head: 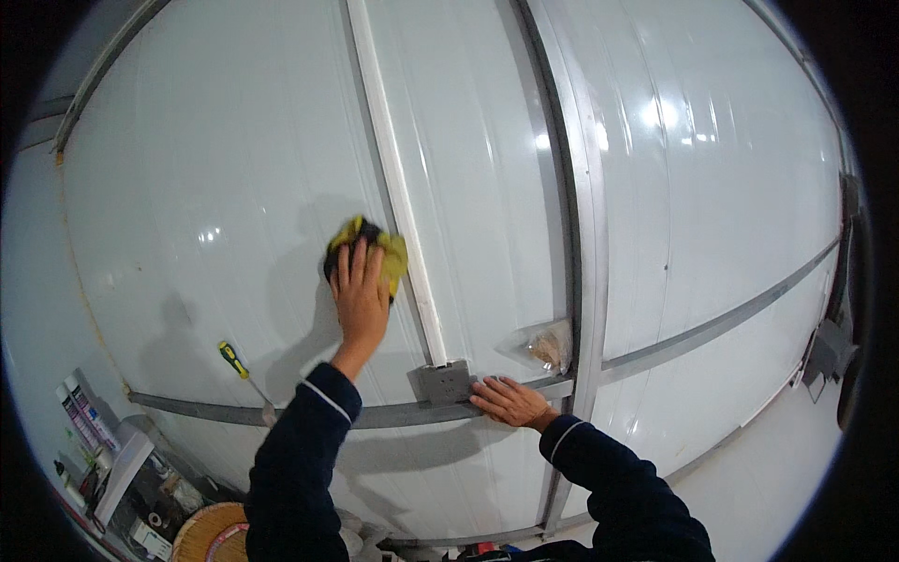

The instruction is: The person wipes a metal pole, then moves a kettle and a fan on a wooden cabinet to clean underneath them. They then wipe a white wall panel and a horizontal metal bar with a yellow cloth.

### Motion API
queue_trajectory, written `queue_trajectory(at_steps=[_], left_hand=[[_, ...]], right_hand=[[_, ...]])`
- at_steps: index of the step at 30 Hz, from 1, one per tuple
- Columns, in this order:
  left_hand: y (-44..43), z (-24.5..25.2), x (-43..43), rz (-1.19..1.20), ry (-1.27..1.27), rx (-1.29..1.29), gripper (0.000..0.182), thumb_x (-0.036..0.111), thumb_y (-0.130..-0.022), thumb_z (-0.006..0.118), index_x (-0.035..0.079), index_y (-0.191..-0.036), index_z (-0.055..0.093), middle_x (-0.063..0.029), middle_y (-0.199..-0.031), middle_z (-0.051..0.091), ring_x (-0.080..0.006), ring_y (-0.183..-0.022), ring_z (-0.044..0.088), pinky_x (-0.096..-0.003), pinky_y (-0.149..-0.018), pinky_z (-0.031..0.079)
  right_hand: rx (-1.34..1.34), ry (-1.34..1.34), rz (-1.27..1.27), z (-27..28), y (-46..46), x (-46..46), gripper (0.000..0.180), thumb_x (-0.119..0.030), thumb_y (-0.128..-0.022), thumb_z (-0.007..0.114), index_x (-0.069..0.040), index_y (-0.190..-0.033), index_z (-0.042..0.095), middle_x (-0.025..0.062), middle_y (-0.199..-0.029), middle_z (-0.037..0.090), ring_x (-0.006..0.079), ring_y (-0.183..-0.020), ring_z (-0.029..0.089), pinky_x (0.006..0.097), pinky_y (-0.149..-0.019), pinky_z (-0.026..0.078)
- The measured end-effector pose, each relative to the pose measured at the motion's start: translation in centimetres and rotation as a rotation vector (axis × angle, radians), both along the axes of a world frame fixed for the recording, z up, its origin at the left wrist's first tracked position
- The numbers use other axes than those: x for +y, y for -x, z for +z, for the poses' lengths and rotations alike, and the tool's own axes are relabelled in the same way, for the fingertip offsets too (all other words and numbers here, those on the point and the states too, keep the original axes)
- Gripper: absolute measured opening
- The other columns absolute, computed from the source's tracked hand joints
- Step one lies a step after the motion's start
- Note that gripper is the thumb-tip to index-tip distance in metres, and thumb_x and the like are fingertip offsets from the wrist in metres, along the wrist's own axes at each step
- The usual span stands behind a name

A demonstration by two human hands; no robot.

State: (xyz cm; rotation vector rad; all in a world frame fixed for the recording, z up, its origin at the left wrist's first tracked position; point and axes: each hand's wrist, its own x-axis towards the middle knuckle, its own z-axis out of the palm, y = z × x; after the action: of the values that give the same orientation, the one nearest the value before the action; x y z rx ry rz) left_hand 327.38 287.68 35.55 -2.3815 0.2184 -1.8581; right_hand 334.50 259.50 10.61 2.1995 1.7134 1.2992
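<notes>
My left hand [359,288] presses a crumpled yellow and black cloth [395,254] against the white wall panel [232,168]. The cloth lies just left of a white vertical cable trunking [404,204]. Lower down and to the right, my right hand [511,402] rests with spread fingers on the grey metal rail [393,416], holding nothing. Its fingertips are beside a grey wall socket [448,383], into whose top the trunking runs. Part of the rail is hidden behind my left sleeve.
On the rail, a clear plastic bag [551,348] with brownish contents leans by the metal upright [588,281]. A hand tool with a green and yellow handle [233,360] leans further left. Sealant tubes [88,414], a cluttered shelf [126,471] and a round wooden top [204,534] are lower left.
</notes>
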Motion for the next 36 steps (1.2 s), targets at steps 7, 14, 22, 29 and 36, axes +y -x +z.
queue_trajectory(at_steps=[7,14,22,29,36], left_hand=[[-3.8,22.8,0.0,0.057,0.055,-0.184,0.052,0.020,-0.095,0.055,0.022,-0.146,0.044,-0.0041,-0.155,0.037,-0.0329,-0.142,0.031,-0.0554,-0.112,0.030],[-4.0,26.3,-3.0,-0.094,0.251,-0.274,0.047,0.022,-0.098,0.053,0.015,-0.144,0.045,-0.0104,-0.147,0.046,-0.0336,-0.137,0.039,-0.0477,-0.111,0.036],[-2.8,16.2,-9.3,-0.080,0.173,-0.080,0.056,0.012,-0.095,0.057,0.013,-0.149,0.039,-0.0164,-0.154,0.033,-0.0416,-0.139,0.032,-0.0500,-0.115,0.029],[-6.1,26.2,-8.2,0.017,0.064,-0.293,0.054,0.013,-0.095,0.054,0.015,-0.148,0.041,-0.0178,-0.152,0.037,-0.0408,-0.136,0.038,-0.0463,-0.117,0.028],[-6.4,35.3,-8.0,-0.043,0.087,-0.254,0.048,0.024,-0.100,0.048,0.012,-0.146,0.042,-0.0189,-0.152,0.037,-0.0375,-0.137,0.037,-0.0445,-0.117,0.027]], right_hand=[[0.057,-0.061,0.093,0.1,-0.1,-0.1,0.059,-0.039,-0.102,0.046,-0.017,-0.154,0.027,0.0129,-0.157,0.030,0.0294,-0.140,0.039,0.0451,-0.115,0.034],[0.046,-0.044,0.095,0.1,-0.2,-0.3,0.058,-0.039,-0.104,0.042,-0.016,-0.154,0.025,0.0126,-0.158,0.028,0.0298,-0.141,0.036,0.0446,-0.115,0.034],[0.124,-0.086,0.237,-0.2,-0.5,-0.5,0.057,-0.038,-0.104,0.041,-0.019,-0.155,0.024,0.0105,-0.158,0.028,0.0282,-0.142,0.035,0.0433,-0.115,0.033],[0.154,-0.074,0.286,-0.2,-0.7,-0.7,0.057,-0.044,-0.105,0.033,-0.019,-0.156,0.021,0.0099,-0.161,0.022,0.0268,-0.145,0.029,0.0425,-0.119,0.026],[0.384,-0.287,0.362,1.8,1.2,-1.7,0.060,-0.046,-0.102,0.043,-0.023,-0.155,0.026,0.0103,-0.160,0.025,0.0314,-0.145,0.028,0.0450,-0.119,0.025]])
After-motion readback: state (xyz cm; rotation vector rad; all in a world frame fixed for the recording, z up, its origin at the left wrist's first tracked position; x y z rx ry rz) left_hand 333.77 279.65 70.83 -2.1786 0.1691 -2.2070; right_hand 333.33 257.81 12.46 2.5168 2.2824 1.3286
